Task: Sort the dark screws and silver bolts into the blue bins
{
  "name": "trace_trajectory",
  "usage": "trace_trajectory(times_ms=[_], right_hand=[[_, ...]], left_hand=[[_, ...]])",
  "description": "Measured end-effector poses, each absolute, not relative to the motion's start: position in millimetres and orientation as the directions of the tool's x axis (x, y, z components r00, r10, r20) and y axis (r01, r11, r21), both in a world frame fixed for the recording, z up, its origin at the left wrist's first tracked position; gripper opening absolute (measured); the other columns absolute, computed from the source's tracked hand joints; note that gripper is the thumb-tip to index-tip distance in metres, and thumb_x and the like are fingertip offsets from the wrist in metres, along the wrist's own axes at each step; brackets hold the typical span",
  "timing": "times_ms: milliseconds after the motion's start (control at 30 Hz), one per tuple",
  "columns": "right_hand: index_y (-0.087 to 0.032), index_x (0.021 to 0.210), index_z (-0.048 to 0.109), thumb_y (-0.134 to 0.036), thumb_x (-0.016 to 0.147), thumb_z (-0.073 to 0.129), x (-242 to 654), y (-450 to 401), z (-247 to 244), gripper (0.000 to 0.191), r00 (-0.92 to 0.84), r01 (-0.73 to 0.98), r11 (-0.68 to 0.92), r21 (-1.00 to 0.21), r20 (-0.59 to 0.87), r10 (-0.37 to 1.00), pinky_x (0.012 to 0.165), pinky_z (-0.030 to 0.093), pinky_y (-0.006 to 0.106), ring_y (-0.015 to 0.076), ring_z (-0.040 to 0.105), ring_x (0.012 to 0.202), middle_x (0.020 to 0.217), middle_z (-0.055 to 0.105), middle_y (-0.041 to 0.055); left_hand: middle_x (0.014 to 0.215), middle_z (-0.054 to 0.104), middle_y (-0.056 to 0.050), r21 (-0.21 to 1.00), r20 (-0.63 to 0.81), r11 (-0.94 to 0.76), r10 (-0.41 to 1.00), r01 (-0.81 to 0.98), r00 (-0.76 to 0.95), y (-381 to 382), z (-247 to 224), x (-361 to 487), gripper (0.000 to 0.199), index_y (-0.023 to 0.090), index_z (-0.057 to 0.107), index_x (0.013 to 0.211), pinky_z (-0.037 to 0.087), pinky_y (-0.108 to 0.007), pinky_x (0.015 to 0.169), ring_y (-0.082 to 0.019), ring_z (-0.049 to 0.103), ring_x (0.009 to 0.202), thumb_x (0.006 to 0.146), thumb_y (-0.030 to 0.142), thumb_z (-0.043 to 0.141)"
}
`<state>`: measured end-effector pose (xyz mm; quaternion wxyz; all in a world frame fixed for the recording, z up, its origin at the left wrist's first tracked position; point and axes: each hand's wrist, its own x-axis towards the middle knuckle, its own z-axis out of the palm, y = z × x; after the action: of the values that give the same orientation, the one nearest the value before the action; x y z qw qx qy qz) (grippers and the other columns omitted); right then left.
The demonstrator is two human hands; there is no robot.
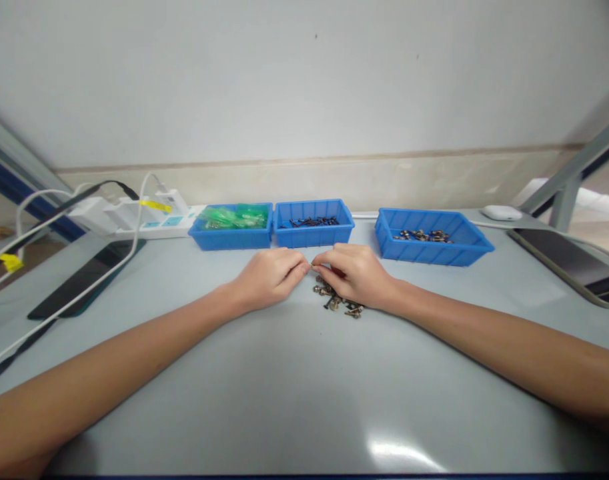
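Just in front of the middle blue bin, my left hand (pixel 273 277) and my right hand (pixel 355 275) meet, both with fingers closed in a pinch. Between their fingertips is a small metal screw (pixel 313 267), mostly covered, so its shape is hard to make out. A loose pile of screws (pixel 335 303), mixed silvery, brassy and dark, lies on the grey table (pixel 264 387) under and just before my right hand. That hand hides part of the pile.
Along the wall stand a blue bin (pixel 229 240) with green plastic bags, a blue bin (pixel 314 235) of dark screws and a blue bin (pixel 434 255) of brassy screws. A power strip (pixel 159 227), cables, a phone (pixel 87 280), a white case (pixel 501 213) and a tablet (pixel 569 260) lie at the sides.
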<state>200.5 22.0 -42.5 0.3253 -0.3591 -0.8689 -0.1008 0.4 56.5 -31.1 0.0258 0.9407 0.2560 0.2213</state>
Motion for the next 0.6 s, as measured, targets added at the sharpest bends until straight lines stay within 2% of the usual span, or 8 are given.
trace_trajectory(times_ms=[267, 400, 600], right_hand=[[-0.015, 0.083, 0.065, -0.023, 0.089, 0.044, 199.9, 20.7, -39.4, 0.023, -0.556, 0.678, 0.733, -0.05, 0.618, 0.556, 0.057, 0.033, 0.024, 0.0136, 0.048, 0.058, 0.061, 0.059, 0.0036], [-0.015, 0.082, 0.064, -0.021, 0.088, 0.044, 197.8, 19.1, -38.9, 0.022, -0.564, 0.651, 0.757, -0.06, 0.629, 0.535, 0.059, 0.033, 0.024, 0.0137, 0.05, 0.059, 0.064, 0.061, 0.0036], [-0.016, 0.077, 0.061, -0.021, 0.087, 0.045, 196.3, 17.7, -38.1, 0.019, -0.461, 0.716, 0.676, -0.174, 0.609, 0.646, 0.056, 0.033, 0.023, 0.0132, 0.051, 0.058, 0.064, 0.06, 0.0033]], left_hand=[[0.07, 0.062, -0.004, 0.139, 0.4, -0.87, 0.486, 0.473, 0.777, 57.3, -31.2, 0.8, 0.035, 0.016, 0.058, 0.075, 0.04, -0.026, 0.063, -0.015, 0.056, 0.067, 0.093, 0.03, 0.032], [0.074, 0.063, -0.003, 0.176, 0.396, -0.858, 0.511, 0.483, 0.763, 56.2, -30.9, -0.6, 0.029, 0.016, 0.058, 0.08, 0.04, -0.026, 0.064, -0.015, 0.057, 0.069, 0.091, 0.031, 0.036], [0.071, 0.061, 0.001, 0.268, 0.421, -0.827, 0.561, 0.493, 0.713, 53.0, -30.7, -0.8, 0.018, 0.017, 0.054, 0.094, 0.039, -0.022, 0.058, -0.013, 0.057, 0.064, 0.088, 0.032, 0.045]])
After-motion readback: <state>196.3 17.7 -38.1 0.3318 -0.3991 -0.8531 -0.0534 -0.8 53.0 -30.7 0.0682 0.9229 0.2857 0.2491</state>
